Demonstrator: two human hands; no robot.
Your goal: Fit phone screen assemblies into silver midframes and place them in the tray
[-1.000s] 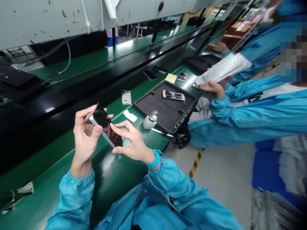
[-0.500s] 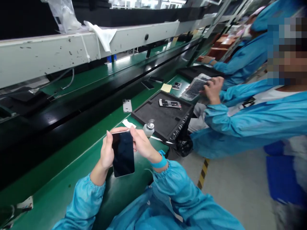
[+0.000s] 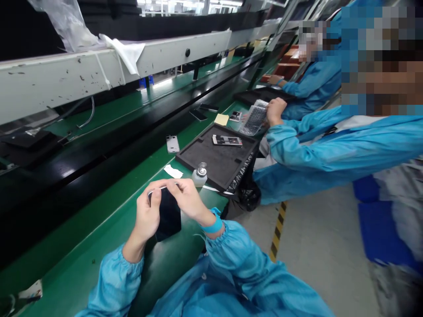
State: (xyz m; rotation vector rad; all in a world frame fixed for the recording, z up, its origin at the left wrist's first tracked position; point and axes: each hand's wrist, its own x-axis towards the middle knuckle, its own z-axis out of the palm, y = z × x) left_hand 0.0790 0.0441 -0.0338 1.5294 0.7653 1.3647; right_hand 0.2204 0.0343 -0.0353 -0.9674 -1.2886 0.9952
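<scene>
A dark-screened phone (image 3: 168, 215) stands upright between both my hands over the green bench (image 3: 99, 237). My left hand (image 3: 147, 215) grips its left edge, thumb along the side. My right hand (image 3: 187, 198) curls over the top right corner, fingers pressed on the upper rim. A blue band circles my right wrist. Both sleeves are blue.
A small white bottle (image 3: 199, 175) and a white slip (image 3: 173, 171) lie just beyond my hands. A black foam tray (image 3: 211, 165) holds a phone part (image 3: 227, 140). A bare phone frame (image 3: 172, 143) lies left of it. A co-worker's hand (image 3: 274, 111) holds bubble wrap (image 3: 253, 119) at right.
The phone went from tilted and held high at left to upright and lower between both hands. My right hand moved onto its top edge. The co-worker lowered the bubble wrap.
</scene>
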